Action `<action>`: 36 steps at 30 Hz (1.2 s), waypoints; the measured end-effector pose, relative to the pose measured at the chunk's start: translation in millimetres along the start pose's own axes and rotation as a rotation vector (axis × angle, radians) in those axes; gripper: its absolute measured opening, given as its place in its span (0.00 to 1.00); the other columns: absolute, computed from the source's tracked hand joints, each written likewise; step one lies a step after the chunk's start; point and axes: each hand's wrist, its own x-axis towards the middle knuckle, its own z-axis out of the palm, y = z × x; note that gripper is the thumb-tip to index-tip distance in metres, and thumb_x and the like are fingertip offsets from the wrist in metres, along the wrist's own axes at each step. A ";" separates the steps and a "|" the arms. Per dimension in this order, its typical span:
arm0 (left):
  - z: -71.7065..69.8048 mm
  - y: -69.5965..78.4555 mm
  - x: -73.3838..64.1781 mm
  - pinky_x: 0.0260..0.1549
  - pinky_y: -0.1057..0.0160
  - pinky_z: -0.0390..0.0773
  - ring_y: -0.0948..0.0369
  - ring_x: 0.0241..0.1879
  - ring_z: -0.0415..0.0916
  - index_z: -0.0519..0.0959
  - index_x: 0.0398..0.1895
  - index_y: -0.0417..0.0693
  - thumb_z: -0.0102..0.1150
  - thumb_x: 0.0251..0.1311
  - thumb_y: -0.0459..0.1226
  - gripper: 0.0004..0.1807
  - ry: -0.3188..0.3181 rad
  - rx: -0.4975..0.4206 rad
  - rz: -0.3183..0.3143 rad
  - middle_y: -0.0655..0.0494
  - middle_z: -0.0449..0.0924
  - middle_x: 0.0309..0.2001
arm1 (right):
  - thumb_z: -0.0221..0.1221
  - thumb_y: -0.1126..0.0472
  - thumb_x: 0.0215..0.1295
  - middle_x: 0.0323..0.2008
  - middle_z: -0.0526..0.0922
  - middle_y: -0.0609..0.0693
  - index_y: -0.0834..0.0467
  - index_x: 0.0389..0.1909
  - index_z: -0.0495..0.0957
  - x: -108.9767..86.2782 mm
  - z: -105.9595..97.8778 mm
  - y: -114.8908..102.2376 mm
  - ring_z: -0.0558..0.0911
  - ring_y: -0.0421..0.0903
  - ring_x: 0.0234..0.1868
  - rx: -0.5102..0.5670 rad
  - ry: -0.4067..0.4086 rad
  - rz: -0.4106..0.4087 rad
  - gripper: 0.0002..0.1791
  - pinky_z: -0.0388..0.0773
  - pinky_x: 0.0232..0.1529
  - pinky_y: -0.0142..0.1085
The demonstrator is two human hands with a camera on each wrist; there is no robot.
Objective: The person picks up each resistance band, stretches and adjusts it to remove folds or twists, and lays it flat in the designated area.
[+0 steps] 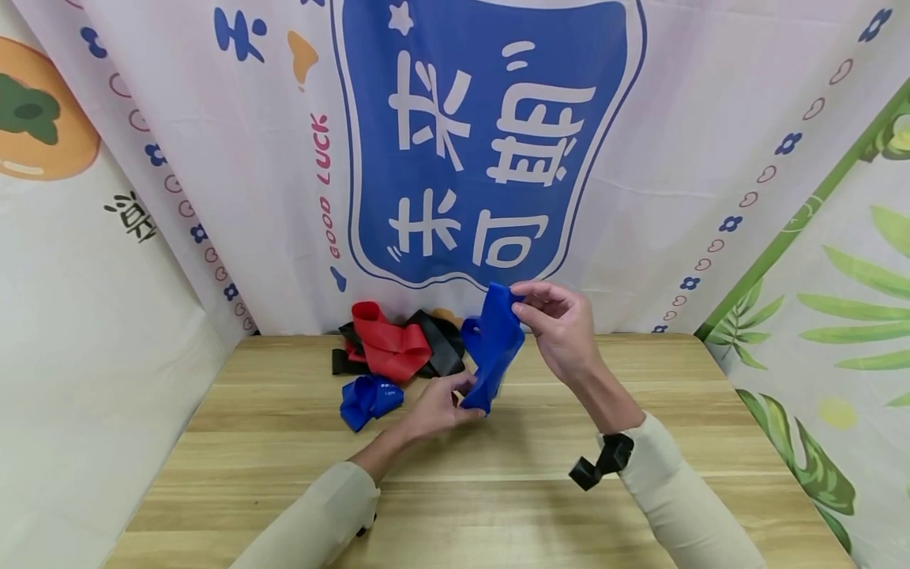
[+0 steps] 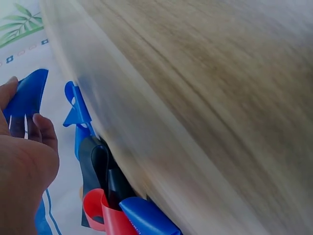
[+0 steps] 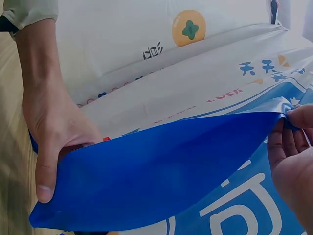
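- The right hand (image 1: 565, 328) is pinching the upper, far end of a blue band (image 1: 495, 348) between thumb and fingers.
- The left hand (image 1: 437, 407) is gripping the band's lower, nearer end, its thumb pressing on one face and its fingers curling behind.
- Either pinch could be failing if the smooth material is slipping under an uneven pull; the strip could then be springing back or twisting. Lowering it to the left could be tangling it with the neighbouring pile.
- The blue band is spanning the two hands above the table (image 1: 284, 490), just right of the pile. It is looking broad, thin and slightly glossy, its middle bowing into a shallow curve.
- To the left, a red band (image 1: 391, 352) is lying over black bands (image 1: 442, 344); a bundled blue band with white print (image 1: 370, 401) is resting on their near side.
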 end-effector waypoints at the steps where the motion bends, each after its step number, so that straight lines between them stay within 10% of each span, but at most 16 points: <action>1: 0.2 -1.7 0.0 0.34 0.68 0.77 0.56 0.39 0.81 0.84 0.49 0.44 0.78 0.58 0.31 0.17 0.010 0.018 0.017 0.52 0.88 0.42 | 0.55 0.83 0.68 0.41 0.89 0.49 0.57 0.42 0.89 0.1 0.3 -0.9 0.83 0.42 0.37 0.004 0.002 0.001 0.21 0.86 0.43 0.28; 9: -1.3 -10.3 -1.5 0.50 0.49 0.86 0.55 0.41 0.86 0.86 0.41 0.43 0.75 0.55 0.23 0.13 0.175 0.045 0.089 0.51 0.90 0.40 | 0.55 0.84 0.68 0.41 0.88 0.50 0.58 0.42 0.89 0.7 -4.6 -5.5 0.83 0.42 0.37 0.029 0.049 -0.005 0.21 0.86 0.45 0.28; 17: -7.3 -13.6 -7.8 0.43 0.59 0.88 0.54 0.37 0.83 0.85 0.38 0.42 0.70 0.60 0.21 0.09 0.275 -0.103 0.045 0.47 0.86 0.37 | 0.57 0.82 0.70 0.42 0.88 0.51 0.60 0.44 0.89 -1.7 -21.3 -4.3 0.84 0.43 0.38 0.015 0.084 -0.010 0.18 0.86 0.46 0.29; 36: -18.4 -4.0 -13.2 0.48 0.58 0.88 0.50 0.48 0.87 0.77 0.41 0.40 0.58 0.66 0.18 0.10 0.288 -0.210 -0.050 0.41 0.89 0.48 | 0.60 0.80 0.70 0.43 0.88 0.53 0.64 0.45 0.87 -9.3 -58.1 5.2 0.88 0.45 0.43 0.018 0.204 0.020 0.12 0.87 0.49 0.33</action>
